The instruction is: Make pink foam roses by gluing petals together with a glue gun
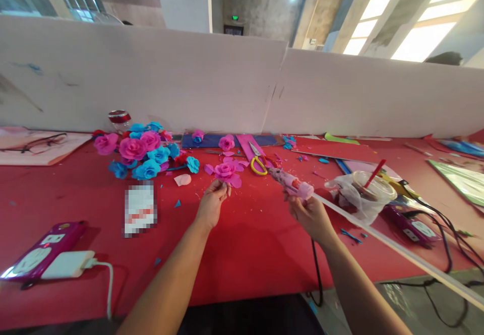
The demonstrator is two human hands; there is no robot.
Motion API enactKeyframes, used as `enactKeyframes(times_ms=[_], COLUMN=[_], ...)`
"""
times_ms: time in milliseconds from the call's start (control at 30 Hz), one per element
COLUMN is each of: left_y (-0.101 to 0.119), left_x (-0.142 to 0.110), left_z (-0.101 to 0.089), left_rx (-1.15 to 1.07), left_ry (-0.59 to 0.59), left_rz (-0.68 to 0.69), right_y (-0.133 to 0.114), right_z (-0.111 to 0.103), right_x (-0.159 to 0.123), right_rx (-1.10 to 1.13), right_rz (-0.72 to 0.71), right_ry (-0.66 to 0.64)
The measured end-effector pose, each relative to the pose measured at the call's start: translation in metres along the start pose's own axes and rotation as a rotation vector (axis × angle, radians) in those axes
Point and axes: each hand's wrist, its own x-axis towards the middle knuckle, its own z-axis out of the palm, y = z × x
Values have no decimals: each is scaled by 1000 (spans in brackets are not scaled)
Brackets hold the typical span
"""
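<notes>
My left hand (210, 205) pinches the base of a pink paper rose (226, 172) and holds it upright above the red table (242, 244). My right hand (310, 215) is wrapped round the grip of a pink glue gun (290, 181). Its nozzle points up and left toward the rose, a short gap away. A long clear glue stick (401, 252) runs out of the gun's back toward the lower right. The gun's black cord (316, 269) hangs over the table's front edge.
A heap of pink and blue paper roses (139, 151) lies at the back left. Yellow-handled scissors (257, 161) lie behind the gun. A plastic cup with a red straw (372, 186) stands right. Power strips (47, 249) (410, 226) lie at both sides, against a white partition (227, 88).
</notes>
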Motion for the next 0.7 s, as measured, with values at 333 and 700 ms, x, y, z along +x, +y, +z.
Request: enactKeyframes(times_ms=[333, 700], left_y=[4, 17], left_x=[-3, 6], left_z=[3, 30], left_rx=[-136, -213], left_ry=[28, -19], left_rz=[-48, -119], right_y=[28, -47], right_z=[-41, 99], right_x=[44, 47], right_rx=[-1035, 323], right_rz=[-60, -331], right_ry=[-113, 58])
